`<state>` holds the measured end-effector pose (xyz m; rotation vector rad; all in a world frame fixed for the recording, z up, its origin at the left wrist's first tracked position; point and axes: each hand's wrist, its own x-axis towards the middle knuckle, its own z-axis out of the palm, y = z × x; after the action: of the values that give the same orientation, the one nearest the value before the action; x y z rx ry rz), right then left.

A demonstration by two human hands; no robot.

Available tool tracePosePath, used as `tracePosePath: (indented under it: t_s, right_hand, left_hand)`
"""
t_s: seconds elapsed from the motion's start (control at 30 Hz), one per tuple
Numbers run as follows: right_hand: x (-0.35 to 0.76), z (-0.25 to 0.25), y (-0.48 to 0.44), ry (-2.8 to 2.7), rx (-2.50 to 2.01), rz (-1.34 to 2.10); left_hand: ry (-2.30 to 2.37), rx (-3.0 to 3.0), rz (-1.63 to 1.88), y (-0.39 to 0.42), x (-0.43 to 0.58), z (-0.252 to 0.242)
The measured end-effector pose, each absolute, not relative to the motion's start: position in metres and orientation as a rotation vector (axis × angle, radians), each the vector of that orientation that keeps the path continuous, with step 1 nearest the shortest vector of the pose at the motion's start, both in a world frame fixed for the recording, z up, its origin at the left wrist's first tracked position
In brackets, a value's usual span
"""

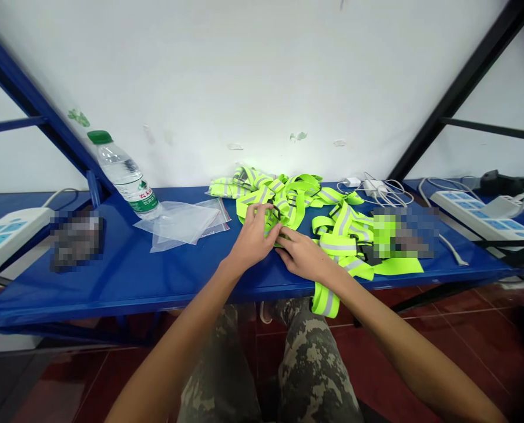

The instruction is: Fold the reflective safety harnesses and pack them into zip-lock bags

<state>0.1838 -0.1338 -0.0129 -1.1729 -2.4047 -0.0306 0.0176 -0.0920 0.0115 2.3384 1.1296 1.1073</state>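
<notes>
Both hands grip a tangle of neon-yellow reflective vests (pixel 297 200)

Fingers of the left hand (pixel 253 236) and right hand (pixel 304 255) close on the webbing, by the near edge of a blue shelf (pixel 112 276), right of zip bags (pixel 178 223); one strap (pixel 326 299) hangs over.

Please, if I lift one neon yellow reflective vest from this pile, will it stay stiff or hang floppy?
The neon yellow reflective strap vest will probably hang floppy: one narrow strap droops over the blue table edge. It likely feels light, but black buckles among the straps may snag.
</notes>
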Motion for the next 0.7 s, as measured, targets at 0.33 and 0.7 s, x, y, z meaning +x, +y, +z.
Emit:
tracePosePath:
  t_s: [0.33, 0.7]
  right_hand:
    - [0.194, -0.019, -0.133, -2.248, -1.04, -0.187]
    - [0.194, -0.025, -0.127, -2.371, -1.189, -0.275]
  left_hand:
    - [1.014, 2.799, 0.708, -0.094, 0.007, 0.004]
    - [0.976, 3.026, 0.456, -0.096, -0.008, 0.003]
